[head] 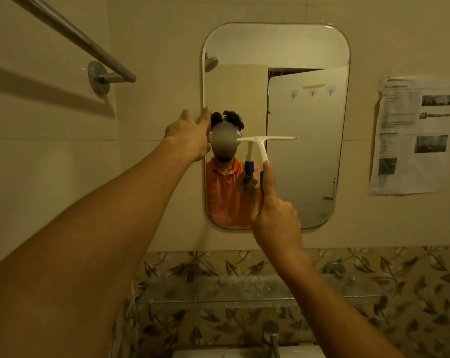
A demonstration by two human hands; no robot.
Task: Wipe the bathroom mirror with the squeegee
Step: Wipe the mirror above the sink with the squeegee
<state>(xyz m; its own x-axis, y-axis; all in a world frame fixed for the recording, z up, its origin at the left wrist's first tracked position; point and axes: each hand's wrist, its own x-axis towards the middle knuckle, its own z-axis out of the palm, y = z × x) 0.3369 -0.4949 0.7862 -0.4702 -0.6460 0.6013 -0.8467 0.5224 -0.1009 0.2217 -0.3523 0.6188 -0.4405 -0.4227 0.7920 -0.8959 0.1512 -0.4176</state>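
A tall mirror (306, 156) with rounded corners hangs on the beige tiled wall. My right hand (275, 218) is shut on the blue handle of a white squeegee (264, 144), thumb stretched up along the handle. Its blade lies level against the glass around mid-height, left of centre. My left hand (191, 134) rests on the mirror's left edge with the fingers together and flat. The glass reflects a person in an orange shirt, a shower head and a white door with hooks.
A metal towel bar (99, 47) runs along the wall at upper left. A printed paper sheet (412, 135) is stuck to the wall right of the mirror. Below are a glass shelf (257, 290), a leaf-patterned tile band, a chrome tap (270, 337) and a basin rim.
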